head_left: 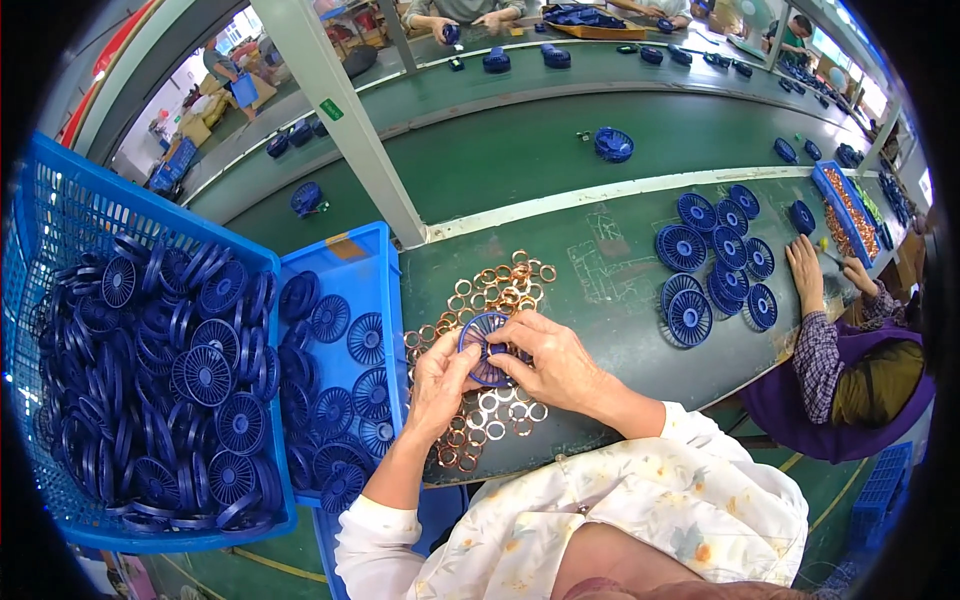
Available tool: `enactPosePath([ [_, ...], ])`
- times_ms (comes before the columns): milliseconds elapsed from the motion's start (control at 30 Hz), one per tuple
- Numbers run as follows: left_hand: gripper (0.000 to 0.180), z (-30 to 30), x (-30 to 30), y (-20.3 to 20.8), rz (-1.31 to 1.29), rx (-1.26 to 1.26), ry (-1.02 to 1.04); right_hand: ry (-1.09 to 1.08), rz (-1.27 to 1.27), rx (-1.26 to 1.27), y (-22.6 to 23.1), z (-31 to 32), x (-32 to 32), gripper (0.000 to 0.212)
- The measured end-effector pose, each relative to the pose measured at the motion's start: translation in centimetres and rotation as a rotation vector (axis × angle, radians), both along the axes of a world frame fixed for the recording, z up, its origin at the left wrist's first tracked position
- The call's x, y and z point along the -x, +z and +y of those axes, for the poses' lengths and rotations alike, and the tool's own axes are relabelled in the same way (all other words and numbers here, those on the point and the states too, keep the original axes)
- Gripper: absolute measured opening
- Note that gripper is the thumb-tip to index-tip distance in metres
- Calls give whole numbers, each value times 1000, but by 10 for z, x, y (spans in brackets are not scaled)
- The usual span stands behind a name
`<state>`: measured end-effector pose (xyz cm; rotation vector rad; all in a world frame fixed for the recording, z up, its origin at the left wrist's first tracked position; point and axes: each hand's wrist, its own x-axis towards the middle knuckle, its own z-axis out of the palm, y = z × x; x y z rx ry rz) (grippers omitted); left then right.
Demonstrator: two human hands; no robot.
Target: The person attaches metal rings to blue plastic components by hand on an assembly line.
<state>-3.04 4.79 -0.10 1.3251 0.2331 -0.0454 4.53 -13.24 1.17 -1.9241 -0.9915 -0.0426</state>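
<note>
Between my hands is a dark blue round fan grille (pixel 474 327), held over a spread of copper-coloured and silvery rings (pixel 497 282) on the green worktop. My left hand (pixel 437 388) grips its left edge, with the thumb across the front. The fingers of my right hand (pixel 551 361) are closed on its middle and right side. Whether a ring is pinched under those fingers cannot be seen. More blue grilles (pixel 682 247) lie in a cluster on the worktop to my right.
To my left stands a blue basket (pixel 275 400) heaped with grilles. A shallower blue bin (pixel 393 300) with grilles is beside it. A metal post (pixel 345 120) rises behind. Beyond runs a green conveyor (pixel 480 150). At right, a co-worker's hand (pixel 806 275) rests near a parts tray (pixel 845 215).
</note>
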Motion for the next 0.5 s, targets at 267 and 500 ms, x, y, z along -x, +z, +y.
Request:
enactPosePath([
  [267,30,-5,-1,-1,62,32,6,15,-128,-131,-27,0,-2,22],
  [500,26,7,3,-16,102,14,-77,398,-274,-189,-34,-14,-13,18],
])
